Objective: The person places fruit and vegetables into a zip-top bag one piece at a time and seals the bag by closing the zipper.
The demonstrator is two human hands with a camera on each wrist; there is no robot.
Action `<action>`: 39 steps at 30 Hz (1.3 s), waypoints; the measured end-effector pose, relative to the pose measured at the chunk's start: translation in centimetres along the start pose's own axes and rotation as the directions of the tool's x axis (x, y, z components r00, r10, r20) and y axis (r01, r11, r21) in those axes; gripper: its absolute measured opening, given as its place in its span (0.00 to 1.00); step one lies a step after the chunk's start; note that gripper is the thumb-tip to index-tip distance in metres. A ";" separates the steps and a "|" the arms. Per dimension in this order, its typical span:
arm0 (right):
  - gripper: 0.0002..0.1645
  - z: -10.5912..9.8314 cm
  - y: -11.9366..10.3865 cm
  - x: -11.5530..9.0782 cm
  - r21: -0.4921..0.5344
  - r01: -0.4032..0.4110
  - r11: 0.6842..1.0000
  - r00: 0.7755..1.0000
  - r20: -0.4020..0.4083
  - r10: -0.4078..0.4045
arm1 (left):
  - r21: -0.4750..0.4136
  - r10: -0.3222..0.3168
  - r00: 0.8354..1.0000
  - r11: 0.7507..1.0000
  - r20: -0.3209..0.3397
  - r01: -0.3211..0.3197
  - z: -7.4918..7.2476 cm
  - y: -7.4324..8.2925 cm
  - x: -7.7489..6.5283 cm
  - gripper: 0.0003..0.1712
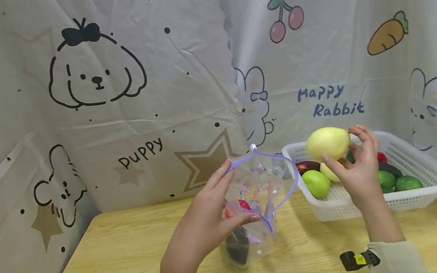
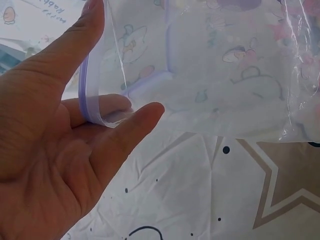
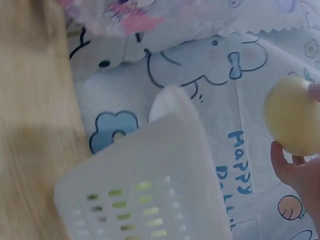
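Observation:
My left hand [image 1: 210,211] grips the mouth of a clear zip bag [image 1: 265,240] with purple edging, its thumb at the near rim and its fingers at the far left rim. The bag's mouth is spread wide, and a dark item [image 1: 238,247] and something red [image 1: 243,205] show through the film. In the left wrist view the printed bag [image 2: 210,90] stretches away from the fingers. My right hand [image 1: 363,174] pinches a smooth, pale yellow fruit [image 1: 327,143] above the basket; in the right wrist view this fruit [image 3: 290,117] is held at its ends.
On the right of the wooden table [image 1: 105,264] stands a white perforated basket [image 1: 434,188]. It holds a green fruit [image 1: 316,183], another pale yellow piece, several dark green ones and something red. A printed curtain [image 1: 192,87] hangs behind and at both sides.

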State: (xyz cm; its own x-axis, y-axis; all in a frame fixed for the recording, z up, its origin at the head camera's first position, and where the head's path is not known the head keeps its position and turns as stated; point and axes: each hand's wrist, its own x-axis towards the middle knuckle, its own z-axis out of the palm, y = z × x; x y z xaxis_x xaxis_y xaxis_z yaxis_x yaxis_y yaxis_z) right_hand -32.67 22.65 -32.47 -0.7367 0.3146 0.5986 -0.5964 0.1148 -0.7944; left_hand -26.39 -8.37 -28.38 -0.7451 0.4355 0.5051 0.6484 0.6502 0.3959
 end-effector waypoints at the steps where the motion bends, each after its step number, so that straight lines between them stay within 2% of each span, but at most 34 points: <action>1: 0.45 -0.1 0.0 0.1 0.086 -0.025 0.996 0.999 -0.031 0.027 | 0.002 0.003 1.000 1.000 -0.001 -0.003 0.0 0.0 0.0 0.53; 4: 0.42 -0.1 -0.1 0.1 0.287 -0.128 0.949 0.985 -0.071 0.155 | 0.003 0.011 1.000 1.000 0.000 -0.011 0.1 -0.2 0.0 0.53; 7: 0.35 0.0 -0.4 0.2 0.400 -0.268 0.876 0.955 -0.009 0.296 | 0.005 0.020 1.000 1.000 -0.004 -0.020 0.1 -0.2 0.0 0.53; 10: 0.29 0.0 -0.8 0.2 0.516 -0.385 0.765 0.917 0.125 0.378 | 0.007 0.023 1.000 1.000 -0.006 -0.023 0.1 -0.2 -0.1 0.53; 13: 0.26 0.2 -1.3 0.2 0.629 -0.487 0.606 0.868 0.267 0.420 | 0.008 0.019 1.000 1.000 -0.006 -0.019 0.0 -0.2 -0.1 0.53; 14: 0.26 0.3 -1.6 0.2 0.643 -0.517 0.565 0.850 0.310 0.425 | 0.007 0.017 1.000 1.000 -0.005 -0.017 0.0 -0.1 -0.1 0.53; 17: 0.28 0.7 -3.2 -0.2 0.627 -0.591 0.507 0.805 0.414 0.425 | 0.004 0.008 1.000 1.000 -0.005 -0.008 -0.1 0.0 0.0 0.53; 19: 0.26 1.0 -4.6 -0.7 0.582 -0.634 0.508 0.773 0.486 0.408 | 0.003 0.002 1.000 1.000 -0.002 -0.002 -0.2 0.0 0.0 0.53; 21: 0.23 1.6 -6.1 -1.2 0.493 -0.656 0.571 0.743 0.554 0.376 | 0.000 0.000 1.000 1.000 -0.001 0.000 -0.2 0.0 0.0 0.54; 22: 0.21 1.9 -6.9 -1.6 0.429 -0.646 0.631 0.733 0.579 0.357 | -0.001 0.000 1.000 1.000 -0.001 0.000 -0.2 0.0 0.0 0.54; 23: 0.20 2.4 -7.5 -2.0 0.358 -0.615 0.702 0.733 0.587 0.343 | -0.003 0.004 1.000 1.000 -0.001 -0.004 -0.2 0.0 0.0 0.55; 25: 0.21 3.4 -8.6 -2.9 0.155 -0.474 0.867 0.760 0.570 0.313 | -0.020 0.015 1.000 1.000 0.003 -0.015 -0.3 0.1 0.0 0.55; 26: 0.24 4.0 -9.0 -3.3 0.041 -0.382 0.923 0.780 0.550 0.298 | -0.033 0.022 1.000 0.999 0.006 -0.022 -0.3 0.1 0.0 0.55; 27: 0.28 4.5 -9.3 -3.8 -0.070 -0.291 0.954 0.800 0.529 0.283 | -0.046 0.029 1.000 0.999 0.008 -0.029 -0.3 0.1 0.0 0.55; 28: 0.33 5.0 -9.4 -4.2 -0.168 -0.199 0.966 0.819 0.513 0.258 | -0.066 0.036 0.999 0.997 0.010 -0.035 -0.4 0.2 0.0 0.55; 29: 0.38 5.4 -9.5 -4.6 -0.242 -0.117 0.963 0.831 0.507 0.229 | -0.086 0.042 0.999 0.995 0.014 -0.040 -0.4 0.2 0.1 0.56; 31: 0.43 6.1 -9.3 -5.2 -0.328 0.044 0.944 0.837 0.528 0.144 | -0.117 0.050 0.998 0.992 0.022 -0.048 -0.4 0.3 0.1 0.56; 35: 0.43 6.8 -8.5 -5.9 -0.380 0.279 0.882 0.805 0.594 0.002 | -0.156 0.055 0.998 0.987 0.035 -0.049 -0.4 0.4 0.0 0.57; 37: 0.42 6.9 -8.3 -6.0 -0.399 0.338 0.853 0.790 0.613 -0.026 | -0.164 0.061 0.997 0.985 0.038 -0.054 -0.5 0.5 0.0 0.57; 39: 0.42 6.9 -8.1 -6.0 -0.408 0.353 0.842 0.779 0.627 -0.023 | -0.167 0.069 0.997 0.984 0.039 -0.062 -0.5 0.5 0.0 0.57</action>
State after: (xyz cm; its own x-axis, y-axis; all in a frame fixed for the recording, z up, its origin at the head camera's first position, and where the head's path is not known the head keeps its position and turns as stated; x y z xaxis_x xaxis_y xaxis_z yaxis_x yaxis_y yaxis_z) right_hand -25.58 13.37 -28.94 -0.7599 -0.3484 0.5487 -0.6323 0.5920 -0.4997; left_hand -25.96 -8.36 -27.84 -0.7040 0.5035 0.5009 0.7101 0.5087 0.4867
